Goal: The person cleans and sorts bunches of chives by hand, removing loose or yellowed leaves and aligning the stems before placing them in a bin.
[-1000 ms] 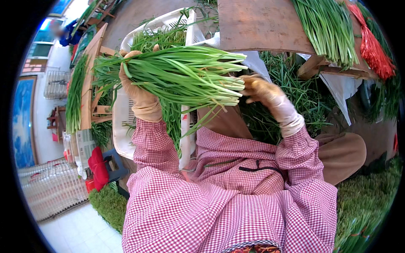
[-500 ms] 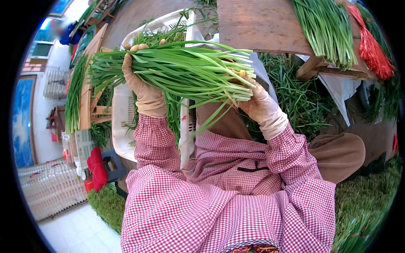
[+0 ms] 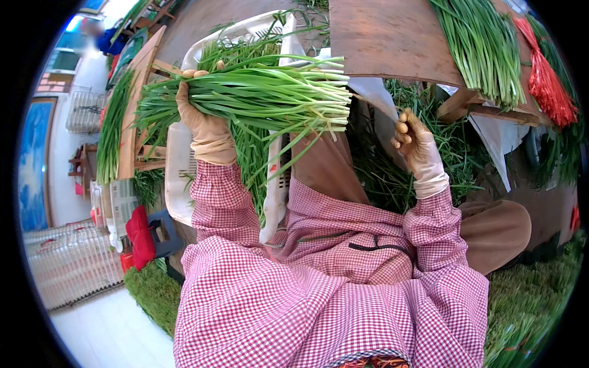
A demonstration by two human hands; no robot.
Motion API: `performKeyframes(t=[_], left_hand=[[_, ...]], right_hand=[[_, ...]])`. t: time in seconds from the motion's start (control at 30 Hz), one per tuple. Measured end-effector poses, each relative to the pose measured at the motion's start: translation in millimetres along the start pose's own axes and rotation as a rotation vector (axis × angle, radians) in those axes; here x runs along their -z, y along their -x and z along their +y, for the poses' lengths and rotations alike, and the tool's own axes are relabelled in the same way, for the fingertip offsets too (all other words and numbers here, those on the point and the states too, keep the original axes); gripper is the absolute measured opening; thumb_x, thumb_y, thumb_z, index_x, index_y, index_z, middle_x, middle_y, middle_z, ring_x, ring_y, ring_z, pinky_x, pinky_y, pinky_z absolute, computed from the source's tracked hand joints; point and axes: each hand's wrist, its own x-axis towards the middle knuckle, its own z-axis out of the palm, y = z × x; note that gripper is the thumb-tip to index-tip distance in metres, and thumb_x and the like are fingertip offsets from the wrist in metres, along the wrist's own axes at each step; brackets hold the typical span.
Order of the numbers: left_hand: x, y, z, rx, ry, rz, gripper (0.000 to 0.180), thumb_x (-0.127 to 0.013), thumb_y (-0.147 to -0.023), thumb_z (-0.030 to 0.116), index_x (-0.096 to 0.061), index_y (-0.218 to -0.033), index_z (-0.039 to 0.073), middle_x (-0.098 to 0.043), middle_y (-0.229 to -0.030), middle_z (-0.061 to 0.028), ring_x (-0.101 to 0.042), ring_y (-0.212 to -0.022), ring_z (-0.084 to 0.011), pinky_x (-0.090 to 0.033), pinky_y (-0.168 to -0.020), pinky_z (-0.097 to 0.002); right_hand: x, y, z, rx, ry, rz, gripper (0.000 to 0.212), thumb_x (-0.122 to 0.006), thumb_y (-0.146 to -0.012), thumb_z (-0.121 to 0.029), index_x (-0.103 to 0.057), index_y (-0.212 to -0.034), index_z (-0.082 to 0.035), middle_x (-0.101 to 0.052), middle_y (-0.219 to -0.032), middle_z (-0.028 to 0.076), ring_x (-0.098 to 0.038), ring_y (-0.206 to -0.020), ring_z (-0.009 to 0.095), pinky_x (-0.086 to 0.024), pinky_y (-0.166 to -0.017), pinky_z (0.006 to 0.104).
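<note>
A thick bundle of garlic chives point(image 3: 264, 92) lies level in front of me, its pale cut ends pointing right and its leaf tips left. My left hand point(image 3: 205, 116), in a tan glove, is closed round the leafy half from below, fingertips showing over the top. Apart from the bundle, to the right of the cut ends, my gloved right hand point(image 3: 414, 141) has its fingers curled in. A thin brownish strand point(image 3: 371, 101) runs between the cut ends and those fingertips. What the fingers pinch is too small to make out. A few loose leaves droop under the bundle.
Beneath the bundle stands a white plastic crate point(image 3: 178, 178) with loose greens. A wooden table point(image 3: 392, 43) at the far right bears more chives point(image 3: 481, 55) and red ties point(image 3: 546, 86). Leaf scraps point(image 3: 454, 147) lie under it. Another wooden stand point(image 3: 132, 122) holds chives at left.
My right hand has come off the cut ends and moved right and down, fingers now curled. The bundle, still in my left hand, has hardly moved.
</note>
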Motion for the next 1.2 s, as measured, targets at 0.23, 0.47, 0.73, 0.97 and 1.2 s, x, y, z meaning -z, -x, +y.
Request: performKeyframes(t=[0.23,0.47,0.73,0.97,1.2], left_hand=[[-10.4,2.8,-9.9,-0.103,-0.100,-0.024,0.013,-0.051,-0.083,0.011,-0.055,-0.093,0.005,-0.059,-0.084,-0.0070,-0.057,-0.083,-0.0201,-0.031,-0.101,-0.0523],[-33.7,2.5,-29.0,-0.094,-0.049,-0.012,0.014,-0.051,-0.084,0.011,-0.056,-0.097,0.009,-0.060,-0.086,-0.0040,-0.058,-0.082,-0.0195,-0.034,-0.097,-0.0543],[-22.3,-1.7,-6.5,-0.071,-0.044,-0.008,0.016,-0.051,-0.082,0.010,-0.057,-0.097,0.009,-0.061,-0.087,-0.0028,-0.058,-0.082,-0.0196,-0.031,-0.098,-0.0568],[-8.1,-1.6,22.9,0.053,0.077,0.051,0.012,-0.050,-0.080,0.008,-0.057,-0.090,0.006,-0.061,-0.084,-0.0033,-0.058,-0.081,-0.0203,-0.028,-0.101,-0.0572],[9.3,1.2,52.6,-0.107,-0.081,0.167,0.012,-0.049,-0.081,0.008,-0.054,-0.090,0.002,-0.058,-0.087,-0.0092,-0.055,-0.087,-0.0239,-0.030,-0.103,-0.0530]], right_hand=[[-79.0,9.7,28.1,-0.289,0.105,-0.508,0.052,-0.044,-0.089,-0.048,-0.051,-0.117,-0.005,-0.056,-0.116,0.012,-0.056,-0.089,0.014,-0.047,-0.072,0.0275],[-106.8,1.0,42.9,-0.306,-0.137,-0.469,0.042,-0.050,-0.089,-0.034,-0.051,-0.114,0.000,-0.061,-0.093,0.009,-0.045,-0.051,0.005,-0.039,-0.049,0.0206],[-91.5,13.6,42.6,-0.412,-0.416,-0.566,0.026,-0.044,-0.091,-0.032,-0.053,-0.090,-0.008,-0.041,-0.057,-0.005,-0.032,-0.043,0.003,-0.032,-0.043,0.0198],[-73.8,30.2,3.5,-0.420,0.111,-0.329,0.029,-0.040,-0.092,-0.032,-0.044,-0.069,-0.015,-0.031,-0.050,-0.008,-0.028,-0.040,0.004,-0.027,-0.039,0.0206],[39.1,31.1,-14.3,-0.071,0.053,0.358,0.046,-0.054,-0.084,-0.040,-0.048,-0.113,-0.004,-0.055,-0.113,0.016,-0.058,-0.094,0.020,-0.051,-0.070,0.0290]])
